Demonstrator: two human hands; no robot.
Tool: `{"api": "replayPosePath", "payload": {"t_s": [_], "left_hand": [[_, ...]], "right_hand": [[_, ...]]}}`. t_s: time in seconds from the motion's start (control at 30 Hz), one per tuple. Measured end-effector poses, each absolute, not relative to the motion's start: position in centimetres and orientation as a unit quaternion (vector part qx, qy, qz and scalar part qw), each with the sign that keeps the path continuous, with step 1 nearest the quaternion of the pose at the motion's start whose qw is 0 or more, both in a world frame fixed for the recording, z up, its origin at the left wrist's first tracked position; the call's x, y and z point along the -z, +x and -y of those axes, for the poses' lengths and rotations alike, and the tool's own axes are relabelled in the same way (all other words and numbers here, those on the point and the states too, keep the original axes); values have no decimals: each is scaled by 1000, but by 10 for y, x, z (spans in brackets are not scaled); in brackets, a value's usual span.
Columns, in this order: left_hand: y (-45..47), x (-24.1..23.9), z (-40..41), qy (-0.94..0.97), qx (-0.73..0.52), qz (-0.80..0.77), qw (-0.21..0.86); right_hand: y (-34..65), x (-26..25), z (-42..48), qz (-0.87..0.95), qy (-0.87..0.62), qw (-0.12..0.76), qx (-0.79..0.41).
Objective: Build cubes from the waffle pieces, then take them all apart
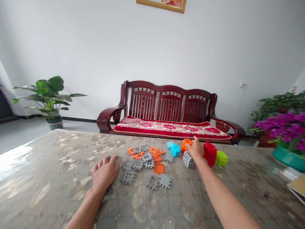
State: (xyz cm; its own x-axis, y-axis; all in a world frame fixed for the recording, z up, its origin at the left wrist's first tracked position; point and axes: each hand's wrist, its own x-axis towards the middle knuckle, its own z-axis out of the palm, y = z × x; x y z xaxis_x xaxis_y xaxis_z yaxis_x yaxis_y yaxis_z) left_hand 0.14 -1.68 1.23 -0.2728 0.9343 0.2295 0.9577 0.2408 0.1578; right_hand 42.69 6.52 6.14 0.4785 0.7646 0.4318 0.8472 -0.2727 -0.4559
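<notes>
My left hand [105, 171] lies flat on the table [47, 165], fingers spread, just left of several loose grey tiles [133, 168] and orange tiles [157, 157]. My right hand [196, 149] reaches far forward, its fingers curled over an orange cube [185, 144]. Around that hand stand a blue cube [175, 149], a grey cube [188, 160], a red cube [210, 153] and a lime-green cube [221, 158]. Whether the right hand grips the orange cube or only touches it is not clear.
A dark wooden bench [166, 106] with a red cushion stands behind the table. A potted green plant [49, 98] is at the left. Purple flowers in a teal pot [287, 136] sit at the right edge, with a book corner [297, 187] near them.
</notes>
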Motion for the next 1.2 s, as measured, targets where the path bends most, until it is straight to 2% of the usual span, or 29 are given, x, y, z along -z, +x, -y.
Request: {"api": "replayPosePath", "payload": {"t_s": [0.47, 0.7, 0.87, 1.03, 1.2], "left_hand": [[1, -12, 16, -598, 133, 790, 35], [1, -13, 16, -600, 129, 789, 39], [3, -15, 18, -599, 128, 789, 36], [3, -15, 19, -602, 128, 788, 31], [4, -17, 20, -601, 130, 788, 32]], "right_hand": [[428, -60, -63, 506, -810, 286, 79], [412, -77, -52, 524, -771, 356, 67], [368, -75, -28, 602, -681, 417, 4], [325, -44, -11, 635, -639, 427, -77], [312, -13, -8, 610, -583, 501, -192]]}}
